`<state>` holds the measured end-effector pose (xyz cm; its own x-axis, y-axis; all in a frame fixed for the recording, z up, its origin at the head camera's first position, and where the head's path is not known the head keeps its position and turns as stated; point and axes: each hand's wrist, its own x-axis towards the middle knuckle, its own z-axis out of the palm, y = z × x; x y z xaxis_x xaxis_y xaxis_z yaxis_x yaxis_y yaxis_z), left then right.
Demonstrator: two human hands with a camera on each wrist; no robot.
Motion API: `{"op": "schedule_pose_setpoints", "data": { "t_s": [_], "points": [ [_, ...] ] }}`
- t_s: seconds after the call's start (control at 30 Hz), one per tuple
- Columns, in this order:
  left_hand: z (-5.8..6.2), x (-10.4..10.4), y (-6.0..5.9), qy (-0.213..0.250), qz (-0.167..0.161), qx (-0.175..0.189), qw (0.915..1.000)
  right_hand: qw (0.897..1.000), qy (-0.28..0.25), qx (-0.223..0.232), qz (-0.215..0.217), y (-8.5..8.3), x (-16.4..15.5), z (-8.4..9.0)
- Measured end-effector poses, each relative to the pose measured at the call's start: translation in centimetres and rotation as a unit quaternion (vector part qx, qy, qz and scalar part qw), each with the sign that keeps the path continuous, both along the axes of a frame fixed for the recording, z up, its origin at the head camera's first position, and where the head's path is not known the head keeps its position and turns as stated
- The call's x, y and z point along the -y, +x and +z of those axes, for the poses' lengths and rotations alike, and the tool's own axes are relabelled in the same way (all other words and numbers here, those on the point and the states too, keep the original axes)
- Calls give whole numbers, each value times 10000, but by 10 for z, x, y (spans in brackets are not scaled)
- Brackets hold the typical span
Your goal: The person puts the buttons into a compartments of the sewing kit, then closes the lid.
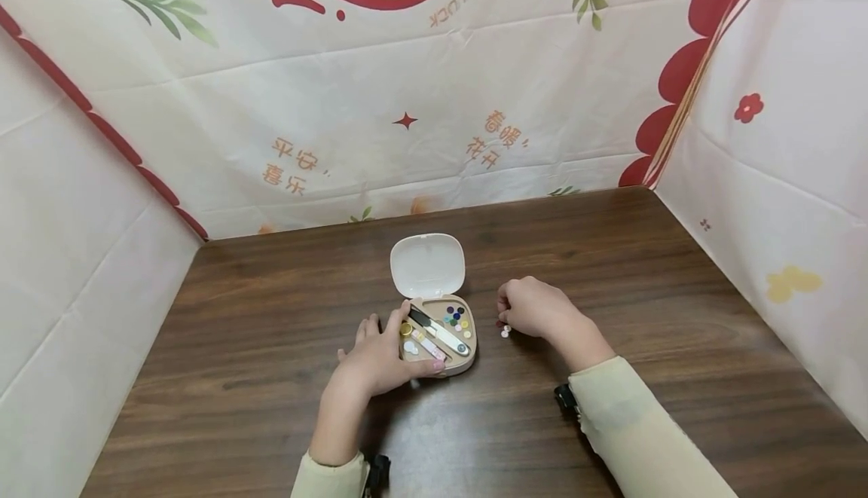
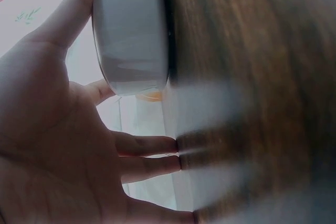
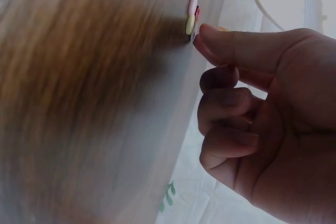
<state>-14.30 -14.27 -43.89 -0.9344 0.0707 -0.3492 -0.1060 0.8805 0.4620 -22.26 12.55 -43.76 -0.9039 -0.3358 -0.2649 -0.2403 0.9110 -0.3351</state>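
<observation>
Left hand (image 1: pixel 380 358) grips the near-left edge of the open beige sewing kit box (image 1: pixel 468 362) mid-tabletop (image 1: pixel 644 257), thumb along the front rim, fingers beside the left wall, white lid (image 1: pixel 428 264) flipped up behind. Right hand (image 1: pixel 532 307) sits just right of the box, fingers curled, index tip touching a small cluster of loose buttons (image 1: pixel 504 330) on the wood; whether it pinches one is unclear. Scissors (image 1: pixel 439 330) and coloured buttons lie inside the box.
</observation>
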Motion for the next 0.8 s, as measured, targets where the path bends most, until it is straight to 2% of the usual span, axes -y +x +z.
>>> {"op": "schedule_pose_setpoints", "data": {
  "t_s": [0.8],
  "points": [
    [2, -1, 1, -53, -9, 11, 10000, 9994, 82, -313, 89, 2, -1, 1]
  ]
}}
